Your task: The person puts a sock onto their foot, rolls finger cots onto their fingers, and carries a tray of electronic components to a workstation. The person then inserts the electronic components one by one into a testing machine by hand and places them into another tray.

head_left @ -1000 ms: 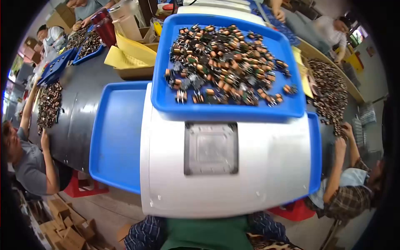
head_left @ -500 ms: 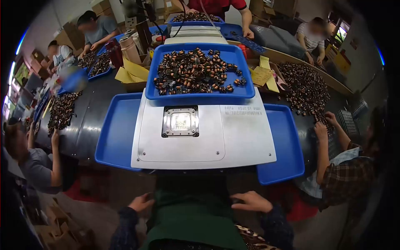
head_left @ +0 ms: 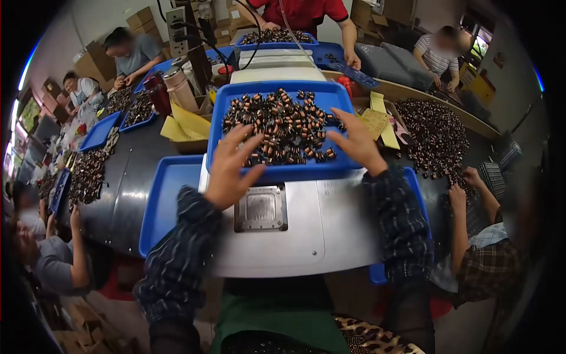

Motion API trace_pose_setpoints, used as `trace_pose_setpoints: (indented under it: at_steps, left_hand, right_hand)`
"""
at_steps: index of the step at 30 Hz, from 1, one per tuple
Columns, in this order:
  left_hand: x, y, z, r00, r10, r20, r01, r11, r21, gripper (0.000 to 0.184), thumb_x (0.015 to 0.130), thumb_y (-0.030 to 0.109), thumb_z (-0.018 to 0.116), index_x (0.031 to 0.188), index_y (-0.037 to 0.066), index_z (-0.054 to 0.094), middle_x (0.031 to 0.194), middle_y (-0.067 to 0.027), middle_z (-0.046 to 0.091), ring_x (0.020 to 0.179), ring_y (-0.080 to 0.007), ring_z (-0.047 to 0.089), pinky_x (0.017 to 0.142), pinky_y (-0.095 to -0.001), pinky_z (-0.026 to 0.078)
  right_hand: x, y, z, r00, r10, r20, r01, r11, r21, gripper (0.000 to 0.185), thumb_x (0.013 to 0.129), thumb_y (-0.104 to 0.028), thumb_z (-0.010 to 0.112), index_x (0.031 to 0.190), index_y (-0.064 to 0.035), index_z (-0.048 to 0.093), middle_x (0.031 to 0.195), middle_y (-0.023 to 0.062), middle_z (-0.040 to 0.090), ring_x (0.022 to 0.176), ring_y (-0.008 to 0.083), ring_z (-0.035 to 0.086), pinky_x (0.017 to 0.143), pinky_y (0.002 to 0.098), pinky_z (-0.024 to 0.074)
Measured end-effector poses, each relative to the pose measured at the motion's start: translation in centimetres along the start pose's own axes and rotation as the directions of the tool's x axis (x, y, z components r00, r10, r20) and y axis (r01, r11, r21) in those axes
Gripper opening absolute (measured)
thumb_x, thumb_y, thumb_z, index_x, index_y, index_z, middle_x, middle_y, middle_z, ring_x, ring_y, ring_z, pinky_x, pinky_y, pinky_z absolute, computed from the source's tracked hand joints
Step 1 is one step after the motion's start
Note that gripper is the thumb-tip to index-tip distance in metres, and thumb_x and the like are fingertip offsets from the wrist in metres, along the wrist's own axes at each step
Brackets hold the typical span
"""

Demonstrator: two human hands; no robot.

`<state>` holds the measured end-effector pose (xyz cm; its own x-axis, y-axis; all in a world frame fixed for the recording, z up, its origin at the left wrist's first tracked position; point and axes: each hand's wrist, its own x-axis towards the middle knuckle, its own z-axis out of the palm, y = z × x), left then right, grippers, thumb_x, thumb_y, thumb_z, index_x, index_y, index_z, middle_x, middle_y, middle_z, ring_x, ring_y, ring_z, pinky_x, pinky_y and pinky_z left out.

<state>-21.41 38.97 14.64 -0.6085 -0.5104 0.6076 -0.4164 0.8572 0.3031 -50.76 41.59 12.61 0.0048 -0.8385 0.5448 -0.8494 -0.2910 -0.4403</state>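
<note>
A blue tray (head_left: 219,112) heaped with small copper-wound coils (head_left: 283,121) stands on the far part of a silver machine housing (head_left: 295,236). My left hand (head_left: 231,171) is over the tray's near left side, open with its fingers spread. Over the right side reaches my right hand (head_left: 358,141), also open, thumb and fingers apart. Neither hand holds a coil that I can see; whether the fingertips touch the pile I cannot tell. Nearer me, a square framed window (head_left: 260,208) is set in the housing's top.
Blue trays (head_left: 168,194) lie beside and partly under the housing. Heaps of coils (head_left: 436,138) cover the bench right and left. Yellow papers (head_left: 188,124) and a pink flask (head_left: 180,88) stand left of the tray. Several co-workers, one in a red shirt (head_left: 300,15), work around the bench.
Both my hands have risen from beside my lap to the coil tray, fingers spread. The view has shifted, so the machine sits lower. The square window, bright before, now looks dull grey.
</note>
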Motion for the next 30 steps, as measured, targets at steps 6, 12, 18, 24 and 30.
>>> trace_pose_setpoints:
  at_steps: [6,12,18,24,30]
  left_hand:
    - [2.6,-2.4,3.8,0.999,-0.019,0.047,0.01,0.982,0.188,0.044,0.077,0.022,0.055,0.119,0.01,0.045,0.12,-0.0131,0.044,0.117,-0.0292,0.034,0.099,-0.0424,0.022]
    - [2.3,-4.2,3.2,0.989,-0.124,-0.076,0.137,0.97,0.2,0.029,0.077,0.012,0.053,0.105,0.007,0.055,0.114,-0.0089,0.049,0.114,-0.0289,0.037,0.095,-0.0419,0.026]
    - [2.9,-4.4,3.4,0.983,0.035,-0.179,-0.035,0.999,0.001,0.026,0.06,0.01,0.061,0.083,0.001,0.057,0.086,-0.017,0.054,0.09,-0.0326,0.049,0.079,-0.0408,0.039]
    - [2.0,-5.0,4.9,0.945,-0.038,-0.326,0.098,0.981,0.169,0.024,0.06,0.018,0.06,0.081,0.007,0.057,0.092,-0.011,0.051,0.106,-0.03,0.041,0.082,-0.0449,0.034]
    - [1.8,-6.9,4.8,0.973,0.059,-0.223,-0.042,0.996,0.081,0.008,0.06,0.011,0.057,0.066,0.005,0.056,0.081,-0.0146,0.054,0.081,-0.0292,0.051,0.07,-0.0386,0.04]
  right_hand:
    - [2.3,-1.7,3.1,0.992,0.023,0.123,-0.002,0.987,-0.163,0.039,0.076,-0.022,0.058,0.11,-0.0024,0.052,0.116,0.0196,0.047,0.102,0.0342,0.046,0.088,0.0382,0.0361]
    - [1.8,-2.5,4.3,0.994,-0.109,0.007,0.109,0.993,0.035,0.037,0.074,-0.011,0.056,0.109,0.0014,0.05,0.114,0.0197,0.049,0.104,0.0338,0.047,0.09,0.0362,0.0374]
    - [2.0,-4.3,3.3,0.984,-0.156,0.081,0.152,0.987,0.051,0.044,0.073,-0.004,0.05,0.117,-0.0022,0.044,0.117,0.0208,0.046,0.107,0.0345,0.045,0.09,0.0391,0.0359]
    - [2.2,-3.0,4.1,0.983,-0.177,0.04,0.181,0.97,-0.165,0.04,0.078,-0.008,0.052,0.116,0.0013,0.044,0.119,0.0212,0.044,0.111,0.0338,0.041,0.094,0.0374,0.0323]
    - [1.5,-3.3,3.8,0.98,-0.155,-0.128,0.103,0.934,-0.341,0.038,0.08,-0.019,0.056,0.111,0.0017,0.049,0.11,0.0206,0.05,0.103,0.0348,0.046,0.089,0.0376,0.0346]
